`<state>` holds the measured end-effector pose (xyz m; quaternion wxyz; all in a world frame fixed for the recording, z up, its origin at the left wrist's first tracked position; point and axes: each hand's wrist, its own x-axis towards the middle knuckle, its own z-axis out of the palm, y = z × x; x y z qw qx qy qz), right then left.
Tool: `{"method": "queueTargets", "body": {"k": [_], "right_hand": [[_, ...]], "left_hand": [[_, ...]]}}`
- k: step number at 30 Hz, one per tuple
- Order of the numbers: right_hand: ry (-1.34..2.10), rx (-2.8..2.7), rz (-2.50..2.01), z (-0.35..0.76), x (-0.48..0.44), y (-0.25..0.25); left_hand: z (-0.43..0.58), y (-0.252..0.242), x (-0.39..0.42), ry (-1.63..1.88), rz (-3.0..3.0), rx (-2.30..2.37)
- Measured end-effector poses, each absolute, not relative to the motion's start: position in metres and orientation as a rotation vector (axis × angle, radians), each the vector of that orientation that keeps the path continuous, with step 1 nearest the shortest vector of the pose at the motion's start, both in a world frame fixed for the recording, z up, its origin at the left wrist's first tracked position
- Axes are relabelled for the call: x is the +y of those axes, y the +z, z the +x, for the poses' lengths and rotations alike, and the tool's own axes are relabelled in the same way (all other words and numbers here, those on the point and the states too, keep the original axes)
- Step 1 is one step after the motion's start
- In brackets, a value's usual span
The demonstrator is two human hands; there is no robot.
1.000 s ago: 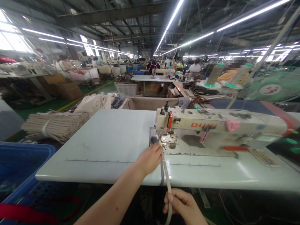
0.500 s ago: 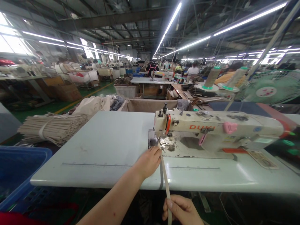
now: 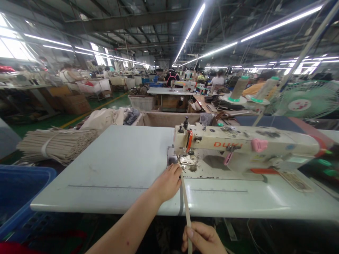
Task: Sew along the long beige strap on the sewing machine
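A narrow beige fabric strip runs from the needle area of the sewing machine over the table's front edge. My left hand rests on the table just before the presser foot, its fingers closed on the strip. Below the front edge, my right hand pinches the strip between thumb and fingers. The strip looks taut between both hands. Its far end, by the needle, is hidden behind my left fingers.
A tied bundle of beige strips lies left of the white sewing table. A blue basket stands at the near left. Thread cones and a green fan are at the right. Other people sit at machines farther back.
The view has shifted very slightly. My left hand stays by the needle area. My right hand, holding the strip, sits slightly farther left and lower.
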<state>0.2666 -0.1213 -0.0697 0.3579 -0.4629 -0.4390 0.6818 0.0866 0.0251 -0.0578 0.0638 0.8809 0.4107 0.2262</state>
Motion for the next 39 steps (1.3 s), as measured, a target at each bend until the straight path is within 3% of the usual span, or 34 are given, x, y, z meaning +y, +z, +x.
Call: {"method": "queueTargets", "body": {"k": [22,28,39], "right_hand": [[1.382,-1.376,-1.323,0.263,-0.096,-0.044],[1.669,-0.987,-1.24,0.255,-0.095,-0.039],[1.742,-0.884,-1.229,0.263,-0.119,-0.042]], "left_hand": [[0.085,-0.057,0.023,0.708,2.697,1.207],[0.085,-0.058,0.023,0.727,2.645,1.228],[0.083,-0.06,0.024,0.731,2.644,1.227]]}}
